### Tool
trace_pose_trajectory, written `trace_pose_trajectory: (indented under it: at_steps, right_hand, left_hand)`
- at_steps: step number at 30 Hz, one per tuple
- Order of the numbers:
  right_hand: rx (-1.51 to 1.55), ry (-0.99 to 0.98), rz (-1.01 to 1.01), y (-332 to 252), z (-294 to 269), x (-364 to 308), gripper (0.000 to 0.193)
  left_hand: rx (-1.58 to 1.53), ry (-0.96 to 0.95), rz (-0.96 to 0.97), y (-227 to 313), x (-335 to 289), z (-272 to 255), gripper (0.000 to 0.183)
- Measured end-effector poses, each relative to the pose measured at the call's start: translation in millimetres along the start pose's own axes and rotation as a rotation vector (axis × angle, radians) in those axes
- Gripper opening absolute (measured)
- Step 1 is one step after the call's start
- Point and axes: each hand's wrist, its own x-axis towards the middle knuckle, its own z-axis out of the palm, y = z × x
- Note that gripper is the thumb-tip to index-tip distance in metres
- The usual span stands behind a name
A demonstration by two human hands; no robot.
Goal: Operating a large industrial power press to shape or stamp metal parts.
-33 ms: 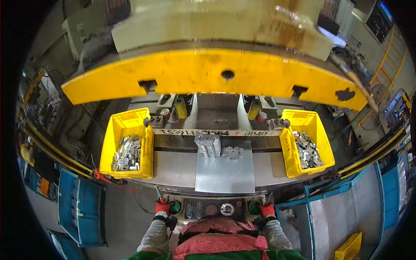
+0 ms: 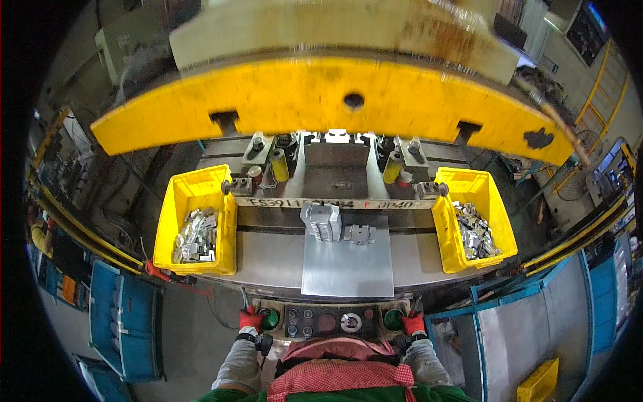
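My left hand [image 2: 251, 321], in a red glove, rests at the left end of a control panel [image 2: 327, 338], beside a green round button [image 2: 269, 319]. At the panel's right end my right hand [image 2: 413, 324], also red-gloved, lies beside another green button [image 2: 393, 320]. The fingers of both hands are too small and partly hidden to make out. Beyond the panel, a flat metal sheet [image 2: 347, 271] lies on the press bed. A stack of formed metal parts [image 2: 321, 222] stands on its far left, with a single similar part [image 2: 360, 234] to the right.
Yellow bins with metal pieces stand on the bed, a left bin [image 2: 228, 251] and a right bin [image 2: 445, 251]. A wide yellow press beam [image 2: 295, 94] hangs above the tooling. Blue-framed racks [image 2: 137, 331] flank me, and a small yellow bin [image 2: 539, 382] sits lower right.
The yellow press beam has risen, so more of the tooling behind the bed shows beneath it. My hands, the bins and the metal parts stay in place.
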Motion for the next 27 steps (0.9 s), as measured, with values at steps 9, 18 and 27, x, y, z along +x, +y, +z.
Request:
trace_pose_trajectory:
  at_steps: [9, 18, 27]
  right_hand:
    - [1.043, 0.760, -0.186, -28.6, -119.1, -48.8, 0.051]
    - [0.400, 0.128, -0.984, -392.3, -166.2, -62.0, 0.042]
    - [0.489, 0.192, -1.103, -505.1, -134.4, -1.0, 0.045]
  left_hand:
    - [-0.821, 0.454, 0.015, -20.3, -84.1, -61.1, 0.037]
    - [-0.608, -0.246, 0.982, 385.1, -121.6, -96.8, 0.047]
    - [-0.194, -0.097, 0.818, 541.9, -72.9, -36.5, 0.035]
